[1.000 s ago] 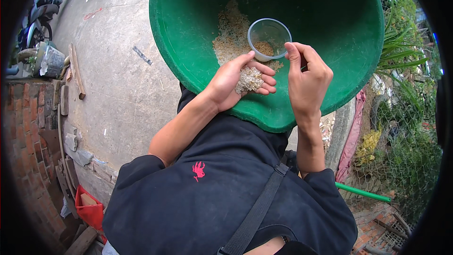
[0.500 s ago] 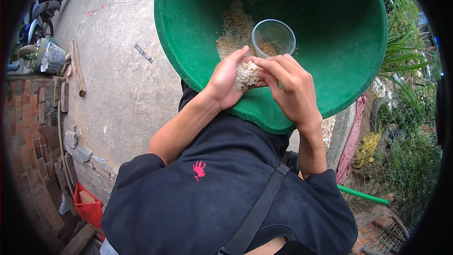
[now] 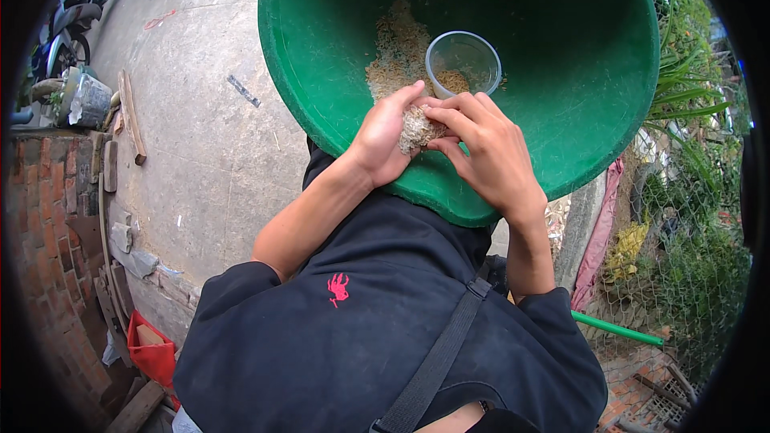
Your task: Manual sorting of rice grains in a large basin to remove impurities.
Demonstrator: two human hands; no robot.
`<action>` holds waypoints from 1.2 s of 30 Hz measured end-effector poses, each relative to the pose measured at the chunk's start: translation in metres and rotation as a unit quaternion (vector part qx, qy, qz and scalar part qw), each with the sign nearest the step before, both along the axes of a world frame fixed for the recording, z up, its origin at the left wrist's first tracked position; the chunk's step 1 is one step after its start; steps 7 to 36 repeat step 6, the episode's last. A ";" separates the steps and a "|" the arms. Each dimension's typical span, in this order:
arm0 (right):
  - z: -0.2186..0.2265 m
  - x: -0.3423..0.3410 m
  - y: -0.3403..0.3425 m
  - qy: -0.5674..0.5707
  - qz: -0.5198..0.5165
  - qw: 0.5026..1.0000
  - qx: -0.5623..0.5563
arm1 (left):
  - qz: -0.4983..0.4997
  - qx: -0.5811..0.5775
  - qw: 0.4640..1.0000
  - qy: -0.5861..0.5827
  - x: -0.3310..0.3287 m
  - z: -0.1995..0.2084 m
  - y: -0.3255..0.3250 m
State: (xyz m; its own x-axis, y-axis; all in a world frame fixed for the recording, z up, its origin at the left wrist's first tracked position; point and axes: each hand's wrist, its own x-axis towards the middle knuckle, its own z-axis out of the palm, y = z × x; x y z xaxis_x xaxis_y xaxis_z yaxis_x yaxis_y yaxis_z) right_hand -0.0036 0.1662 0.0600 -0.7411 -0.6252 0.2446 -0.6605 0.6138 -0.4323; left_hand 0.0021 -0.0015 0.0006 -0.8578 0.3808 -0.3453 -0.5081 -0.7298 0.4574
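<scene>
A handful of pale, rice-like grain (image 3: 419, 131) rests in the cupped palm of my left hand (image 3: 385, 133), just inside the near rim of a big green tub (image 3: 553, 124). My right hand (image 3: 487, 147) meets it from the right, thumb and fingertips pinched together at the edge of the grain. What lies between those fingertips is too small to make out. Beyond my hands a clear plastic cup (image 3: 481, 62) stands in the tub with some brownish-yellow grain (image 3: 451, 81) at its bottom. To the cup's left, more loose grain (image 3: 399, 44) spreads over the tub's floor.
The tub leans on my lap, above a concrete floor (image 3: 212, 160). At left are a brick wall (image 3: 48, 224), wooden pieces (image 3: 132, 120), a bucket (image 3: 88, 96) and motorbikes (image 3: 76, 16). A wire fence with plants (image 3: 690, 273) and a green pole (image 3: 618, 327) lie at right.
My right fingers have shifted slightly over the handful of grain, with the thumb now drawn in against its near right side. The left hand, the cup and the tub stay nearly the same.
</scene>
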 end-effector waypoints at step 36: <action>0.000 -0.001 0.002 -0.020 0.006 0.999 0.030 | -0.008 0.030 0.999 0.019 0.001 -0.002 0.000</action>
